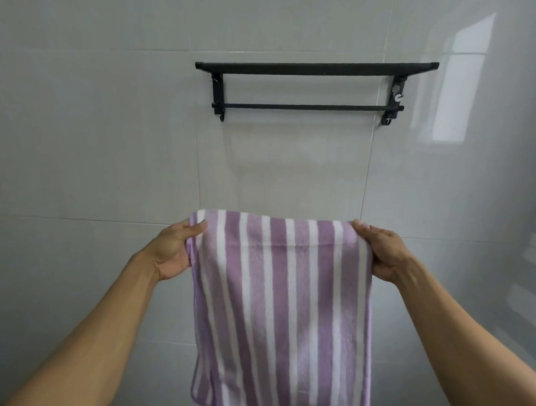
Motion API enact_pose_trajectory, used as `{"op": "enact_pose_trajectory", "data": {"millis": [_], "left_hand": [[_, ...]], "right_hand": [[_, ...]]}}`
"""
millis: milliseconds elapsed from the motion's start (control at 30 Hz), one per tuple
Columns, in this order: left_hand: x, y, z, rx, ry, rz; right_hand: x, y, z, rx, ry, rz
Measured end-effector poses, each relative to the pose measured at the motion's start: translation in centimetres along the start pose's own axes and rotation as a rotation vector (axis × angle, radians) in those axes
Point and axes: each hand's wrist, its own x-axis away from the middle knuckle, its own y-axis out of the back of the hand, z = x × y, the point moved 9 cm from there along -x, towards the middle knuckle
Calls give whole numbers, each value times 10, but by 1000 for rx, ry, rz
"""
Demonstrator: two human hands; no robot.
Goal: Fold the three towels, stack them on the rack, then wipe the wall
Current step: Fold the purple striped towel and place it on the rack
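A purple-and-white striped towel (282, 309) hangs doubled over in front of me, its folded top edge stretched level between both hands. My left hand (174, 248) pinches the upper left corner. My right hand (380, 252) pinches the upper right corner. Above on the wall is a black towel rack (314, 68) with a top shelf and a lower bar (306, 107); nothing lies on it. The towel's lower end drops out of view at the bottom. No other towels are visible.
The grey tiled wall (95, 142) fills the view behind the rack and towel. Small hooks (222, 117) hang under the rack's brackets. A bright window reflection (459, 85) shows on the glossy tiles at the right.
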Motion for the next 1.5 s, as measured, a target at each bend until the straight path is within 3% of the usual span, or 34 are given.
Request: {"op": "enact_pose_trajectory", "data": {"millis": [167, 233, 300, 367, 500, 633, 700, 767, 900, 1267, 1500], "left_hand": [[-6, 10, -13, -47, -64, -195], [-8, 6, -21, -31, -84, -179], [-4, -7, -13, -164, -15, -86], [-1, -2, -1, -259, 37, -117], [0, 13, -1, -167, -1, -307], [0, 20, -8, -78, -52, -427], [0, 23, -12, -22, -77, -484], [-1, 18, -19, -18, -95, -464], [-1, 6, -27, -196, -48, -357], [-2, -1, -50, -402, -102, -355], [-8, 3, -52, -787, -103, -358]], "right_hand": [[5, 6, 14, 110, 25, 5], [5, 9, 22, 107, 54, -19], [9, 3, 19, 222, 3, 22], [7, 6, 12, 331, -18, 2], [1, 29, 13, 269, 25, -162], [11, 6, 12, 339, -70, 49], [9, 7, 21, 267, -5, -4], [8, 10, 26, 246, 30, -69], [5, -1, 22, 384, 9, -17], [0, -8, 51, 452, 80, -44], [2, -9, 56, 661, 53, -24]]}}
